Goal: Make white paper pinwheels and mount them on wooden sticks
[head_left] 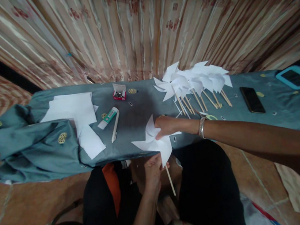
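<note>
A white paper pinwheel (166,148) on a thin wooden stick (171,181) is at the table's near edge, tilted toward me. My left hand (152,172) is closed around the upper stick, just below the blades; a blade hides some of its fingertips. From the right, my right hand (166,126), with a bracelet at its wrist, is closed on the paper near the pinwheel's centre, its thumb pressed to the front. Whether a pin is under those fingers is hidden. Behind it, several finished-looking white pinwheels (180,82) lie overlapping, sticks toward me.
Left on the grey-green cloth (138,108) lie white paper sheets (83,106), a green-and-white glue box (108,118), a white pen (115,127) and a small red box (119,92) of metal pieces. Scissors (210,117), a phone (252,99) and a blue-framed device (297,77) are right.
</note>
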{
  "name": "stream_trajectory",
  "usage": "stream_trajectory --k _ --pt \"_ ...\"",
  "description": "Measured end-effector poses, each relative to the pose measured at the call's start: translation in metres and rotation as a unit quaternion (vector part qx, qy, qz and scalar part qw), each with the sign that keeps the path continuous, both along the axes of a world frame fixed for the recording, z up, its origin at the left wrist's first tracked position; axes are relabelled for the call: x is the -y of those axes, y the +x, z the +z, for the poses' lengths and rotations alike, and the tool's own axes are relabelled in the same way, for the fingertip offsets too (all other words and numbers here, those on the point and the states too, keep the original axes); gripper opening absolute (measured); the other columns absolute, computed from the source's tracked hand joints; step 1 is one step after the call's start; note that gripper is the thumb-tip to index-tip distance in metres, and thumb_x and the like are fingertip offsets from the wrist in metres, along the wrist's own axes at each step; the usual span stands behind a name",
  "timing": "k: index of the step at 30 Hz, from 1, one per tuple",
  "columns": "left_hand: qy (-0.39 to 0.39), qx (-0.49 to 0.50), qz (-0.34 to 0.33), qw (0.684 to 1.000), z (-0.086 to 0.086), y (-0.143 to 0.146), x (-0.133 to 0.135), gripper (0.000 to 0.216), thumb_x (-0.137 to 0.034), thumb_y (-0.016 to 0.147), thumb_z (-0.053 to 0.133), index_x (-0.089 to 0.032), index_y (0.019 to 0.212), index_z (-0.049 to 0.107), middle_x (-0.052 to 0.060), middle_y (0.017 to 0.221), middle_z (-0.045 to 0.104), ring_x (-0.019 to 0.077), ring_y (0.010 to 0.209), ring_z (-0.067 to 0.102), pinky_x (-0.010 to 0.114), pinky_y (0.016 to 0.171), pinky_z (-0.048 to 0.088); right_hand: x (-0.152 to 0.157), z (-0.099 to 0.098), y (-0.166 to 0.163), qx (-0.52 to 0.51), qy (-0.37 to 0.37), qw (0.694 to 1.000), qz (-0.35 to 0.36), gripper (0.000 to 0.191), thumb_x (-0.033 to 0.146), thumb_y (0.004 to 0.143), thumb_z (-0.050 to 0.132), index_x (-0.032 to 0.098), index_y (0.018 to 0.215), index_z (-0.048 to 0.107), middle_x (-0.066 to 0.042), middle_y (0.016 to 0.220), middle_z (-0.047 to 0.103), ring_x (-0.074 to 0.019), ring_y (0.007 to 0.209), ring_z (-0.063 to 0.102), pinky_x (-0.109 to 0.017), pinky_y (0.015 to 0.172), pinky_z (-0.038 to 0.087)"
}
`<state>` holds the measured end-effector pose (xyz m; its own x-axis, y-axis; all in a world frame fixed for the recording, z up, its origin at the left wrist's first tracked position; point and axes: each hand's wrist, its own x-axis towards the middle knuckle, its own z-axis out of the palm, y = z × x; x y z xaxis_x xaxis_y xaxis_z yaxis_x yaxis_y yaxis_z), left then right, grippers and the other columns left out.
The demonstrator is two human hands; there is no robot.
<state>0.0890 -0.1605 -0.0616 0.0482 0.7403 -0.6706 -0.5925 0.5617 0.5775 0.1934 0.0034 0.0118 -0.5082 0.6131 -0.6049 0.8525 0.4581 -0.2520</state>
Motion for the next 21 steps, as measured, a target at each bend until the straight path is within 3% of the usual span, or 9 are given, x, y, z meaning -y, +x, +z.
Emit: stream_trajectory --k 10,21 --pt "-0.004 0.025 -0.025 0.999 0.004 -0.001 0.004 0.043 -0.045 0.048 0.085 -0.011 0.071 0.075 0.007 0.064 0.069 0.0103 0.049 0.057 0.023 0.052 0.049 0.003 0.001 0.004 -0.020 -0.005 1.000 -0.011 0.029 0.040 0.075 0.070 0.012 0.083 0.072 -0.004 0.077 0.068 -0.0147 0.068 0.058 -0.024 0.053 0.031" --pt "0.005 0.003 -0.037 0.999 0.000 -0.002 0.005 0.047 -0.045 0.049 0.085 -0.010 0.080 0.077 0.003 0.053 0.065 0.0090 0.043 0.055 0.020 0.046 0.045 0.007 0.005 0.011 -0.031 -0.002 0.999 -0.016 0.034 0.044 0.076 0.069 0.011 0.082 0.071 -0.004 0.077 0.066 -0.0128 0.063 0.052 -0.024 0.053 0.030"
